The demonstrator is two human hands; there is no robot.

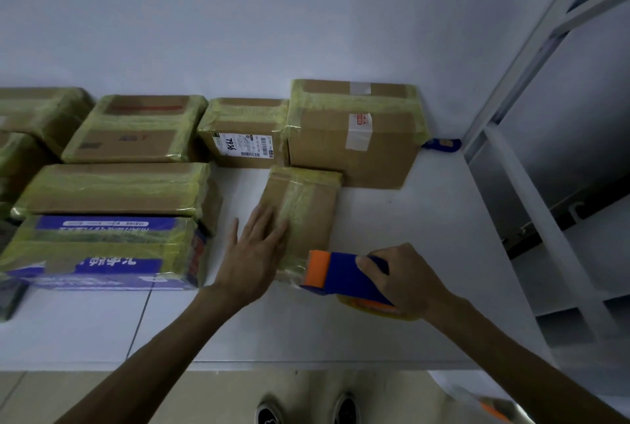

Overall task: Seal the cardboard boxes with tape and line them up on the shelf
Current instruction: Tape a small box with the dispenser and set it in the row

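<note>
A small brown cardboard box [312,205] lies on the white shelf [426,239], with a strip of yellowish tape running along its top. My left hand [254,253] presses flat, fingers spread, on the box's left near side. My right hand [405,278] grips a blue and orange tape dispenser [344,277], whose orange end touches the box's near edge. Its yellow tape roll shows under my palm.
Several taped boxes stand in rows at the back and left: a large one [354,137], a labelled one [243,132], a flat one [136,128], a long one [116,190] and a blue printed one [102,253]. A white metal rack frame [531,58] rises at the right.
</note>
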